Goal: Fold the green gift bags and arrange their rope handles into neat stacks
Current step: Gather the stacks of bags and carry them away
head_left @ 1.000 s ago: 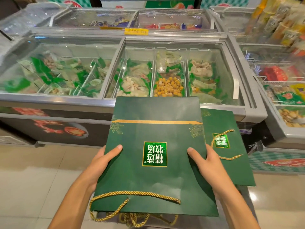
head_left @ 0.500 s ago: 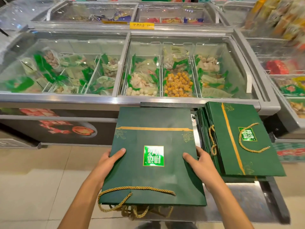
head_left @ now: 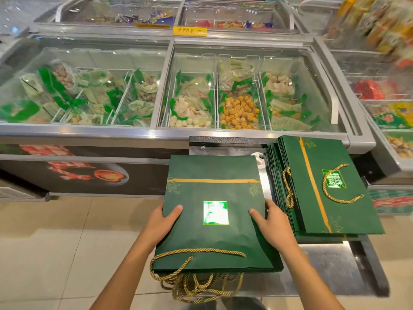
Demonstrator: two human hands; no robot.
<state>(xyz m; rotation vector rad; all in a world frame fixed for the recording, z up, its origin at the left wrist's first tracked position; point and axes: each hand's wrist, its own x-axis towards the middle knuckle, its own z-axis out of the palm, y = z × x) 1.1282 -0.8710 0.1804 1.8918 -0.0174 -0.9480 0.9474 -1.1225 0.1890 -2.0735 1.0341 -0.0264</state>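
Green gift bags [head_left: 212,191], 1 flat stack, are gripped at both side edges by the left hand [head_left: 163,222] and right hand [head_left: 272,222], thumbs on top, over a steel table [head_left: 330,265]. Tangled rope handles [head_left: 196,285] should be straightened before the edges are squared.

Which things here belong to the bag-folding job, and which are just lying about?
Job: held bag stack, rope handles, second bag stack, left hand and right hand gripping.
Lying about: chest freezer, frozen food packs, yellow price tag.
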